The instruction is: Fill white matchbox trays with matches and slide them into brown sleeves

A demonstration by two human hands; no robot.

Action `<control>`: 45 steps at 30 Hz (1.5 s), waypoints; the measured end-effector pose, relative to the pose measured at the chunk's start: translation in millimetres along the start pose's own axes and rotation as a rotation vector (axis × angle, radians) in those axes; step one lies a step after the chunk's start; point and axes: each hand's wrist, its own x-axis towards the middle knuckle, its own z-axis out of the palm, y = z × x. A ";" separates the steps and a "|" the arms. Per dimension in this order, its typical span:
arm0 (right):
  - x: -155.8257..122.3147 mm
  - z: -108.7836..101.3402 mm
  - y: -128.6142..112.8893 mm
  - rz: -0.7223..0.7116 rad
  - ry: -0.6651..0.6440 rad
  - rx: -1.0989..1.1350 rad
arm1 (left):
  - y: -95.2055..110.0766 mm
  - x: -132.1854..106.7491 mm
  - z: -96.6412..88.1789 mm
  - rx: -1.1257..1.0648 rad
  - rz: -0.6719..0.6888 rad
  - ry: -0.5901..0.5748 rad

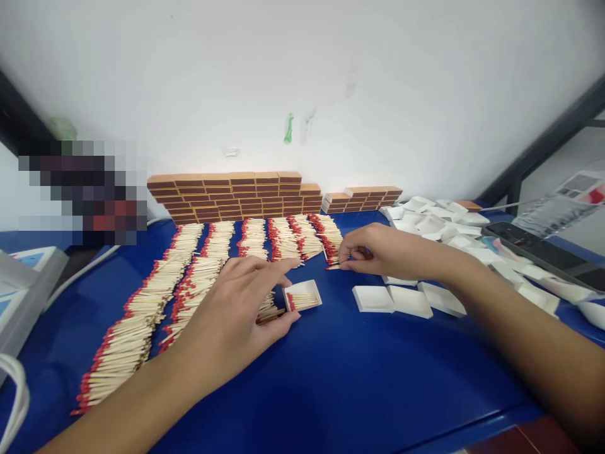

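Long rows of red-tipped matches (155, 296) lie on the blue table (340, 384). My left hand (241, 302) rests among them with fingers spread, its thumb and forefinger touching a small white tray (302, 295) partly filled with matches. My right hand (378, 252) is farther back, its fingers pinched on a few matches at the end of the rightmost row (328, 243).
Three empty white trays (409, 300) lie right of centre, with a heap of more trays (439, 221) behind. Brown matchbox sleeves (236, 197) are stacked against the white wall. A dark flat device (548, 252) lies at the right, a grey box (23, 284) at the left.
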 end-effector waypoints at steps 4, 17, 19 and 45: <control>-0.8 -1.9 -2.5 0.043 -0.026 0.016 | -0.3 0.2 0.2 0.001 -0.011 -0.006; -2.1 -3.4 -6.7 -0.019 -0.030 0.007 | 2.1 0.8 -0.7 -0.014 -0.006 -0.025; -2.6 -3.2 -6.0 -0.007 -0.037 -0.002 | 1.9 0.7 -0.6 -0.017 -0.006 -0.023; -1.3 -1.4 3.6 -0.009 -0.037 0.015 | 1.0 -0.4 -1.1 -0.023 -0.005 -0.030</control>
